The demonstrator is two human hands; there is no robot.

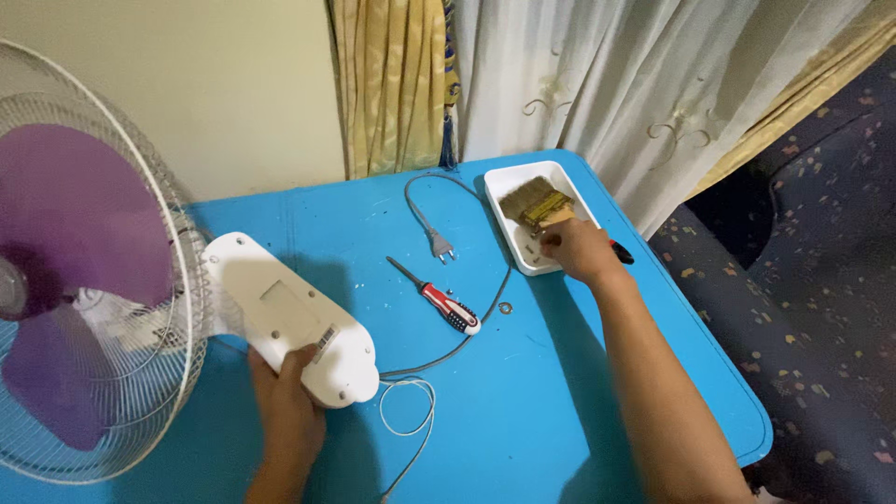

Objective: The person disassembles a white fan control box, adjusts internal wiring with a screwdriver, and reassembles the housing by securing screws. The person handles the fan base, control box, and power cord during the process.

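A fan lies on its side on the blue table (579,392). Its purple blades sit behind a white wire guard (84,280) at the left. My left hand (289,411) grips the near end of the fan's white base (289,317), whose flat underside faces up. My right hand (577,250) reaches into a white rectangular tray (511,177) at the back right, fingers closed near small parts inside it; what they hold is hidden. A wide paintbrush (537,203) lies in the tray just above that hand.
A red-and-black screwdriver (439,299) lies mid-table beside the grey power cord and plug (437,245). A small washer (505,307) rests by the cord. A thin white wire loop (411,411) trails off the front. Curtains hang behind; a patterned seat stands right.
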